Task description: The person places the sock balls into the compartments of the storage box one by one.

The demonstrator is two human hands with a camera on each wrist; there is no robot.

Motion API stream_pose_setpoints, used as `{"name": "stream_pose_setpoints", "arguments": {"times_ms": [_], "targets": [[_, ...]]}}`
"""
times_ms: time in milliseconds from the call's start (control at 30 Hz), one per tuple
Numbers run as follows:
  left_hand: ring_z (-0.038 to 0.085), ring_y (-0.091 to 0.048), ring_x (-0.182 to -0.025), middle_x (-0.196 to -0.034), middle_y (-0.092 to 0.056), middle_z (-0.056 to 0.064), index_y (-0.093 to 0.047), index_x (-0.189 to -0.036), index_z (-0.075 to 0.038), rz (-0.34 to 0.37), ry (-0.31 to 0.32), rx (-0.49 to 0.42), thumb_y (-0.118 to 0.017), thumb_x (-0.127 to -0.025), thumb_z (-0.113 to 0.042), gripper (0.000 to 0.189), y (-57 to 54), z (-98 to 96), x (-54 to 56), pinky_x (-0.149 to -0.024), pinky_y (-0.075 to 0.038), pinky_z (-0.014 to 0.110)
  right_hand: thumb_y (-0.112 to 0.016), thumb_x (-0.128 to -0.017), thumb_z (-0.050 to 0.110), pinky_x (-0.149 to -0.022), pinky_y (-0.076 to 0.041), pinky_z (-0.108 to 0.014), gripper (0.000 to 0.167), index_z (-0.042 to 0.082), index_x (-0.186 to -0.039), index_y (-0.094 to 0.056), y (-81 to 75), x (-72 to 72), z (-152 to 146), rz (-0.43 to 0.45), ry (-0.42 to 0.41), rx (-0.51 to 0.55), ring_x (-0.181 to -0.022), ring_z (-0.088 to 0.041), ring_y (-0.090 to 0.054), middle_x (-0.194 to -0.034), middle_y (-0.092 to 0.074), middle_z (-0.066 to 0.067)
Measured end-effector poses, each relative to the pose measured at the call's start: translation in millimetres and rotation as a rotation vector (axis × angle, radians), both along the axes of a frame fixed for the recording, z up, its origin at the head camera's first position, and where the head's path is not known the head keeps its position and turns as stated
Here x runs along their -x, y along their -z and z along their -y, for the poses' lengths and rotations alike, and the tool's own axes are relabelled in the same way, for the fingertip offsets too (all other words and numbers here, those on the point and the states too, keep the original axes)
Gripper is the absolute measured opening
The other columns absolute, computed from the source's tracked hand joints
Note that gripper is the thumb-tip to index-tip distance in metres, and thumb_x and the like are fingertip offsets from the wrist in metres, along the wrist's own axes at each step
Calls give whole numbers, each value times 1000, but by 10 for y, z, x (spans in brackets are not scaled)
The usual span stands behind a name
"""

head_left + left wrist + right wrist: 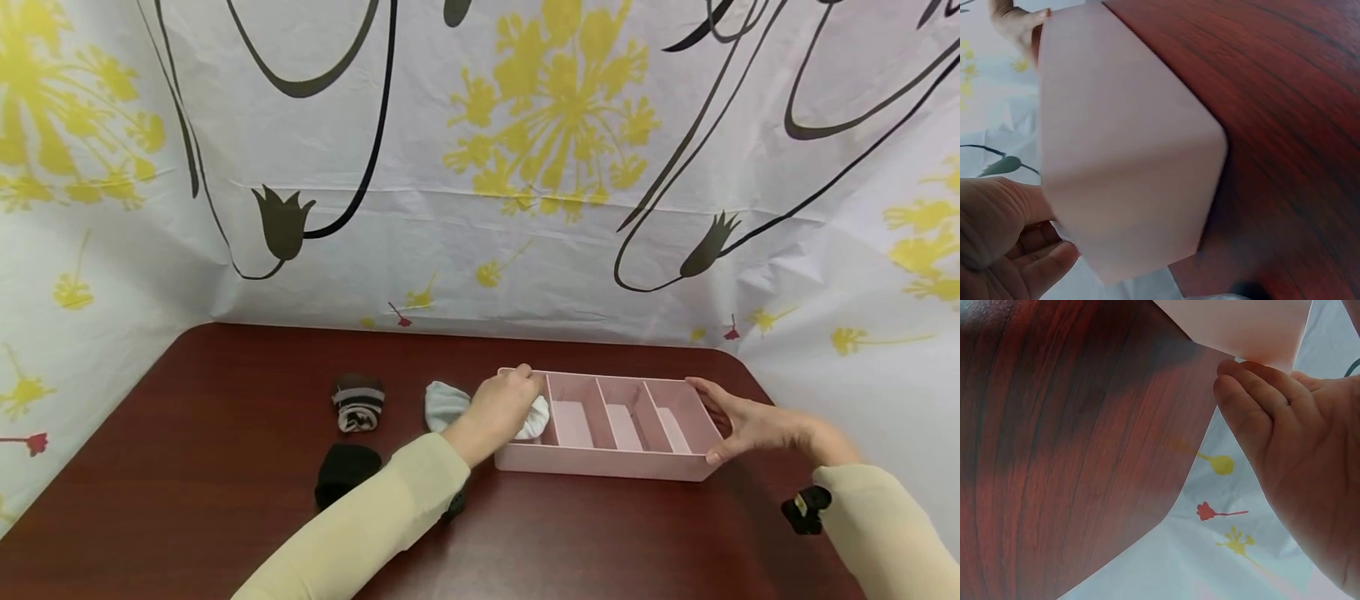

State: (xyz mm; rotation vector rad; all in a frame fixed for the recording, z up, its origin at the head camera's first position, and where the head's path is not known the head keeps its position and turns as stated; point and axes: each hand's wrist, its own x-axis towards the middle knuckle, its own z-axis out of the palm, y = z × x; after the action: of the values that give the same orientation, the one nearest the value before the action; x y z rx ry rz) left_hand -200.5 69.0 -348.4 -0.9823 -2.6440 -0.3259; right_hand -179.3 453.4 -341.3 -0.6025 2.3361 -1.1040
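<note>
A: Caught the left sleeve [360, 525] nearest the head camera, cream, slanting up to the left hand [495, 408].

B: And found that hand where?

A: Over the leftmost compartment of the pink box [609, 464], with a white sock [536, 421] inside, just beside the fingers. Saw the fingers bent, but could not tell whether gripping the sock or only touching.

B: Learned more from the left wrist view?

A: Saw there the outside of the box's left end, out of sight in the head view, with one digit passing behind the rim. Got the four compartments and the socks only from the head view.

B: Noted what of the right hand [757, 429]?

A: Spread wide across the box's right end, thumb at the near corner, fingertip at the far one, holding the box. Saw the other fingers, in the right wrist view, side by side against the end wall.

B: Spotted more socks?

A: Counted a grey sock [444, 406] beside the left wrist, a striped sock [358, 406] farther left, a black sock [345, 473] nearer.

B: And the surface, the room?

A: Found a glossy red-brown table [577, 533], backed and flanked by a white sheet [420, 125] printed with yellow bursts and dark vines.
</note>
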Motion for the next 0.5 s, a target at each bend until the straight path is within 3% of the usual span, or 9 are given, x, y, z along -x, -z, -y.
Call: {"name": "stream_pose_setpoints", "arguments": {"times_ms": [100, 167, 500], "targets": [[18, -67, -78, -93, -61, 3, -66, -94, -11, 4, -14, 29, -62, -84, 0, 15, 44, -17, 5, -60, -55, 30, -73, -76, -1, -90, -40, -13, 104, -2, -145, 5, 11, -5, -10, -11, -12, 14, -119, 21, -29, -140, -28, 16], [18, -67, -81, -98, -63, 3, -67, -94, -11, 9, -20, 44, -62, -84, 0, 16, 63, -29, 6, -61, -55, 30, -73, -76, -1, -90, -41, -13, 104, -1, -146, 5, 15, -8, -13, -18, -15, 15, -118, 21, -29, -134, -28, 28], [18, -66, -78, -92, -64, 1, -68, -85, -11, -6, -49, 104, -62, -84, -2, 10, 126, -70, -6, -61, -55, 31, -73, -75, -1, -90, -41, -14, 104, -4, -145, 4, 35, 2, -5, -31, -18, 18, -119, 20, -31, -134, -29, 27]]}}
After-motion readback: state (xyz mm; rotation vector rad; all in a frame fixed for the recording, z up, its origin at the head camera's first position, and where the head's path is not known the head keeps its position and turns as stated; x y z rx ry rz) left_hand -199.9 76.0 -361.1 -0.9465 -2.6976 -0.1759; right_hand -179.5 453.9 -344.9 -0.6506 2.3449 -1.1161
